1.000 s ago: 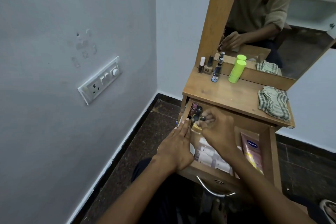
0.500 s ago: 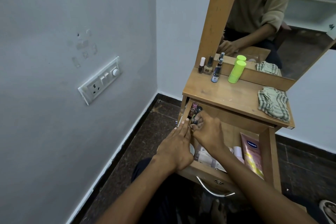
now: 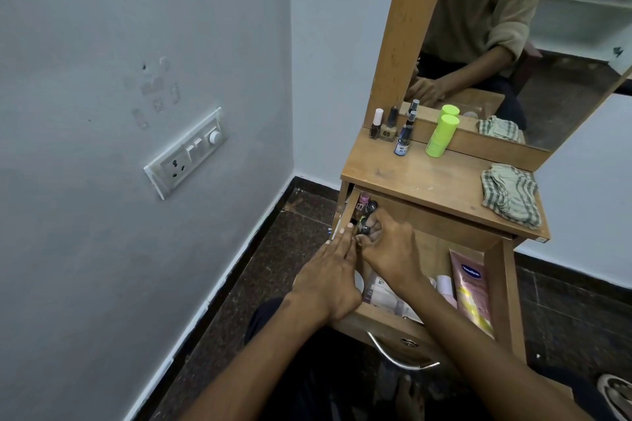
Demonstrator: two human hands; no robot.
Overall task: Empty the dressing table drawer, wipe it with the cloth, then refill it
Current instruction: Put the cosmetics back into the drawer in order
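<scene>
In a grey-walled corner, a wooden dressing counter (image 3: pixel 424 181) carries a folded green-checked cloth (image 3: pixel 509 195) at its right edge. Below it, the wooden drawer (image 3: pixel 497 280) stands pulled out. The left hand (image 3: pixel 328 277) lies flat, fingers straight, along the drawer's left wall. The right hand (image 3: pixel 390 249) curls round small dark nail-polish bottles (image 3: pixel 364 227) in the back-left corner. A pink lotion tube (image 3: pixel 472 287) lies along the right side.

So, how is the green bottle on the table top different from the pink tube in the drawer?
The green bottle stands upright on the table top, by the mirror; the pink tube lies flat in the open drawer. The bottle is a plain bright green cylinder with a rounded cap; the tube is flat and pink, with a blue logo. Neither hand touches either one.
</scene>
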